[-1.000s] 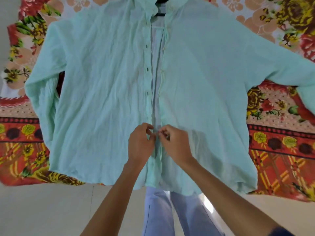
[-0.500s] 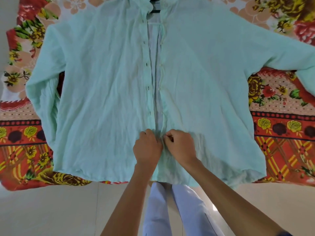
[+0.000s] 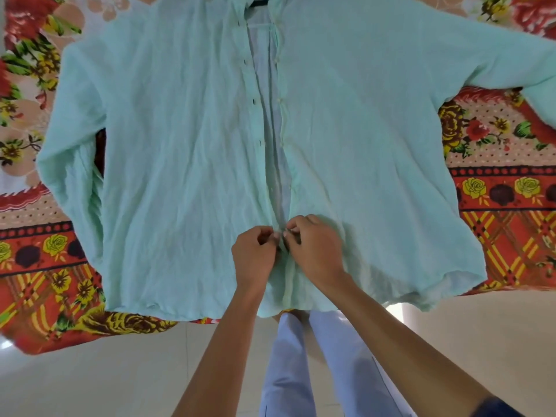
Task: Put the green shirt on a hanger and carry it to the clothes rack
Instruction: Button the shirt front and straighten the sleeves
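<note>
A pale green shirt [image 3: 180,164] lies spread flat on a flowered bedspread, front up, its placket open along most of its length. A dark hanger [image 3: 259,2] shows just inside the collar at the top edge. My left hand [image 3: 255,254] pinches the buttonhole edge of the placket near the hem. My right hand [image 3: 316,251] pinches the button edge right beside it. The fingertips of both hands meet at one low button. The clothes rack is not in view.
The red, orange and yellow flowered bedspread [image 3: 39,266] covers the bed and hangs over its near edge. Pale tiled floor [image 3: 90,380] lies below. My legs in light trousers [image 3: 301,371] stand against the bed's edge.
Both hands stayed together at the low part of the placket, fingers working at the same button. The view shifted slightly, so the shirt sits higher in frame.
</note>
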